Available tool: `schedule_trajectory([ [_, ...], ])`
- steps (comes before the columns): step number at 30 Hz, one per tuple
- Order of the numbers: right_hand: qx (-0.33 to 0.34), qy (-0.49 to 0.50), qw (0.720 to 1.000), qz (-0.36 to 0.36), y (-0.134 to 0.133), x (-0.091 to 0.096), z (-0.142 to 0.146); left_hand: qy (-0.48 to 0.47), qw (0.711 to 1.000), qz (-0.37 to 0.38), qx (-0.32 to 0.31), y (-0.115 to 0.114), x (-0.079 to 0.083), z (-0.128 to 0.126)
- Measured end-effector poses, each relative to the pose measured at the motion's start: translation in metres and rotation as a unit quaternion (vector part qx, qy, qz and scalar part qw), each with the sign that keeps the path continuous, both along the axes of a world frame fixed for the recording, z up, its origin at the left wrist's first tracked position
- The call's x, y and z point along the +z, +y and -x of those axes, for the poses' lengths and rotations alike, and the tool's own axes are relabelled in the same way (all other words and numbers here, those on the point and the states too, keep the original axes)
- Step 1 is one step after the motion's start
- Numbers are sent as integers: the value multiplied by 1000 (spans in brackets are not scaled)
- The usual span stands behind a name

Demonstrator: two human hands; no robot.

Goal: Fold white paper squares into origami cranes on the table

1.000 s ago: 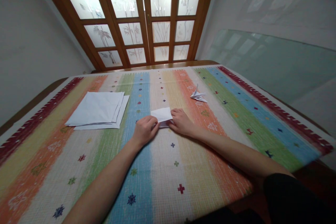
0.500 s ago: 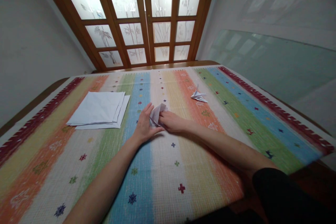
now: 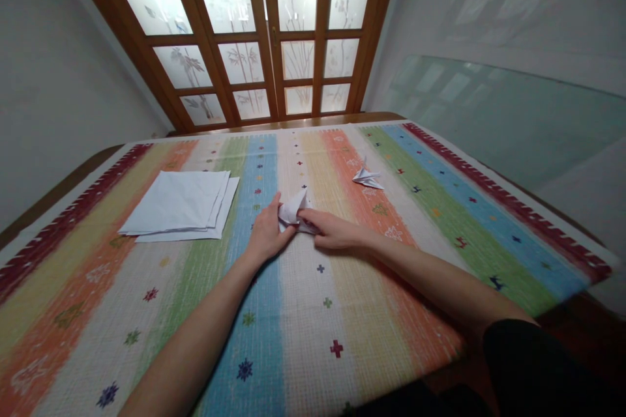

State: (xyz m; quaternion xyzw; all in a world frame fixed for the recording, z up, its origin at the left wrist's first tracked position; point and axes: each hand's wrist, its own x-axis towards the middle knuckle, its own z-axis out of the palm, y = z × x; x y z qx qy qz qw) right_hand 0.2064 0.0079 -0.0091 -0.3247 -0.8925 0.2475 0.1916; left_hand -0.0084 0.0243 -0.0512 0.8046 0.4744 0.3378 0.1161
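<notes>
A partly folded sheet of white paper [image 3: 294,206] lies mid-table between my hands, with one pointed flap standing up. My left hand [image 3: 268,229] grips its left side, thumb at the near edge and fingers along the far side. From the right, my right hand [image 3: 335,229] holds the paper with its fingers at the base of the raised flap, partly covering the right part. Farther back on the right sits a folded paper crane [image 3: 368,177], apart from both hands.
A stack of white paper sheets [image 3: 178,203] lies on the left, its edges uneven. The striped tablecloth [image 3: 313,352] covers the table. Beyond the far edge stand wooden doors with frosted panes [image 3: 293,3], and a glass panel [image 3: 489,111] leans along the right wall.
My right hand has drawn slightly right, out from inside the paper's fold. The flap now rises to a sharper point, and my left hand's thumb has moved closer against the paper.
</notes>
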Motion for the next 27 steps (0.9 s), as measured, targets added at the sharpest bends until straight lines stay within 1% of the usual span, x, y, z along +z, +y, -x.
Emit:
schedule_trajectory([
  [3,-43,26,999,9,-7,-1,-4,27,999,-18,16,-1,-1,-2],
  [6,-95,25,995,-16,-11,-3,-6,47,998,-24,31,-2,-1,-3],
  [13,-170,-31,983,-65,-12,-12,-2,67,996,-45,42,-3,0,-5],
  [17,-214,-88,970,-81,-12,-11,5,84,995,-30,53,-5,4,-6],
  [21,-249,-120,958,-75,-11,-9,9,90,994,-33,51,-8,7,-8],
  [27,-273,-96,956,-48,-10,-6,8,100,991,-74,57,-8,4,-7],
])
